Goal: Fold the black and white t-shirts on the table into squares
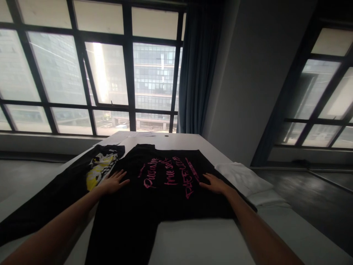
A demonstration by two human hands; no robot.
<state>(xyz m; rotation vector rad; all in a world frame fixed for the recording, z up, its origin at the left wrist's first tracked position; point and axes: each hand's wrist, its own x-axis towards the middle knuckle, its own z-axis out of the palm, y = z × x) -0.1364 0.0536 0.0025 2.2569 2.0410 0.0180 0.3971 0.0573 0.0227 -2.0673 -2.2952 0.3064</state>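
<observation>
A black T-shirt [162, 198] with pink lettering lies spread flat on a white table [198, 239], one sleeve hanging toward the near edge. My left hand [113, 182] rests flat on the shirt's left side, fingers spread and open. My right hand [215, 184] lies flat on the shirt's right side, fingers stretched out. Neither hand holds anything.
A second black garment [68, 184] with a yellow and white print lies to the left, partly under the shirt. Folded white cloth [242, 178] sits at the table's right edge. Papers [121, 138] lie at the far end. Windows and a dark curtain [197, 66] stand behind.
</observation>
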